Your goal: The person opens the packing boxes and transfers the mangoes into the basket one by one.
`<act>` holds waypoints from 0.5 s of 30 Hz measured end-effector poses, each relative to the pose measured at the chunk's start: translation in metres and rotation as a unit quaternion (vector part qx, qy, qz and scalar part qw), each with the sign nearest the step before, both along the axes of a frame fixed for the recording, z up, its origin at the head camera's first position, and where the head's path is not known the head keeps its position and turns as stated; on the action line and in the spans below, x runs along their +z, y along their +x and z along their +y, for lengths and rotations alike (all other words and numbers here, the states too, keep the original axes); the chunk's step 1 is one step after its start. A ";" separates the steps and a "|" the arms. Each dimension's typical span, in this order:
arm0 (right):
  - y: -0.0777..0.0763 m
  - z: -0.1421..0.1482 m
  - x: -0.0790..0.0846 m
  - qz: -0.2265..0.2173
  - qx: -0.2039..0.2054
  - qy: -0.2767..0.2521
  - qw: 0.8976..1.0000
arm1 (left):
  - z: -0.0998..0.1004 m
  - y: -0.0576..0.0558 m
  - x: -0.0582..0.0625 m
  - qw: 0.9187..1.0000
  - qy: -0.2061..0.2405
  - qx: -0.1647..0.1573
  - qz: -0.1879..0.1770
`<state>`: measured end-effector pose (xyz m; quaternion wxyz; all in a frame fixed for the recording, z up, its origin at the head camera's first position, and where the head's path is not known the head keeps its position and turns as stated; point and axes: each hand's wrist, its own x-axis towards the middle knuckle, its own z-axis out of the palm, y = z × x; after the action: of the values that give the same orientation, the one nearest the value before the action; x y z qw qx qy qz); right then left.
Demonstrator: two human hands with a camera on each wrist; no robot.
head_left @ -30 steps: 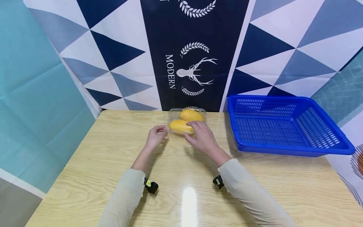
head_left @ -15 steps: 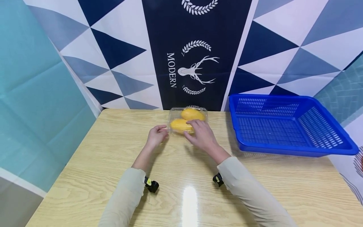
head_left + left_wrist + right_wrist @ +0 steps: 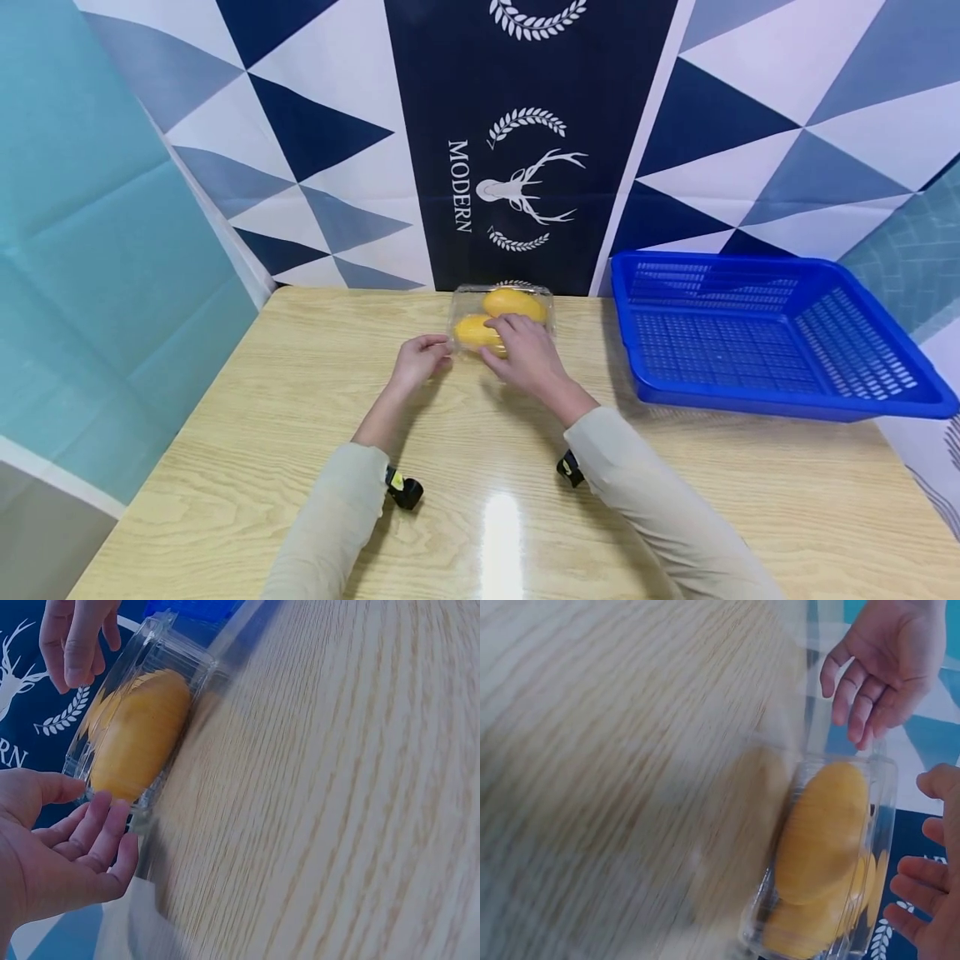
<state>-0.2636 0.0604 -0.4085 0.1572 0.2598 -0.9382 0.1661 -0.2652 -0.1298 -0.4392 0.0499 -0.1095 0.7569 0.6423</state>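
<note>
Two yellow mangoes (image 3: 513, 305) lie inside a clear plastic box (image 3: 180, 646) at the back edge of the table. My left hand (image 3: 417, 362) is at the box's left end, its thumb and fingertips pinching the edge there. Over the front right part of the box, my right hand (image 3: 531, 358) is held with its fingers spread and slightly bent. The right wrist view shows those right-hand fingers (image 3: 922, 889) apart from the box, with nothing between them. In the head view the right hand hides part of the front mango (image 3: 472, 331).
A blue plastic basket (image 3: 720, 400) with slotted walls stands on the right of the wooden table (image 3: 300, 400). A patterned cloth (image 3: 525, 83) hangs right behind the box, and a teal cloth (image 3: 112, 250) borders the left side.
The right hand has shifted slightly left over the box. The left hand stays at the box's left end. The whole head view has drifted a little.
</note>
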 end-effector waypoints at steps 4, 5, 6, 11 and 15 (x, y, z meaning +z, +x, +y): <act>-0.001 -0.001 0.000 0.004 -0.006 0.007 1.000 | 0.002 0.000 -0.001 1.000 -0.009 -0.008 -0.001; -0.001 -0.002 0.000 0.003 -0.007 0.009 1.000 | 0.002 0.000 -0.001 1.000 -0.009 -0.010 -0.002; -0.001 -0.003 -0.001 0.002 -0.008 0.012 1.000 | 0.002 0.001 -0.001 1.000 -0.011 -0.012 -0.002; -0.002 -0.007 -0.001 -0.006 -0.004 0.022 1.000 | 0.001 0.001 -0.002 1.000 -0.001 -0.014 -0.005; -0.004 -0.012 -0.002 -0.008 0.002 0.027 1.000 | 0.001 0.000 -0.003 1.000 0.003 -0.012 0.000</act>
<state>-0.2674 0.0483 -0.4105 0.1419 0.2648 -0.9430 0.1432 -0.2649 -0.1284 -0.4420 0.0578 -0.1007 0.7562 0.6440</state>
